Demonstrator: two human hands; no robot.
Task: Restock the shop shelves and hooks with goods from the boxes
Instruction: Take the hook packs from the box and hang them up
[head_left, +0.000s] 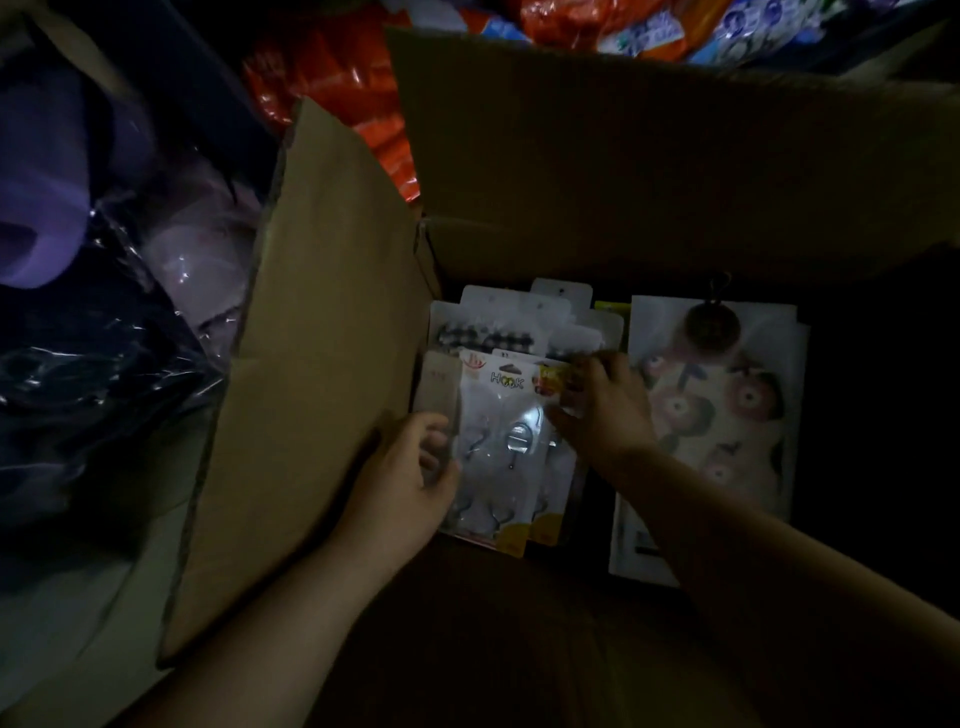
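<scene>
A: State the largest item.
B: An open cardboard box, flaps raised, dimly lit.
A: Its contents?
B: A flower-print packet lies on the right; a stack of hook packs stands on the left, inside the box.
A: Hand status?
B: Left hand grips the front hook pack's left edge. Right hand pinches the packs' upper right corner, fingers curled.
</scene>
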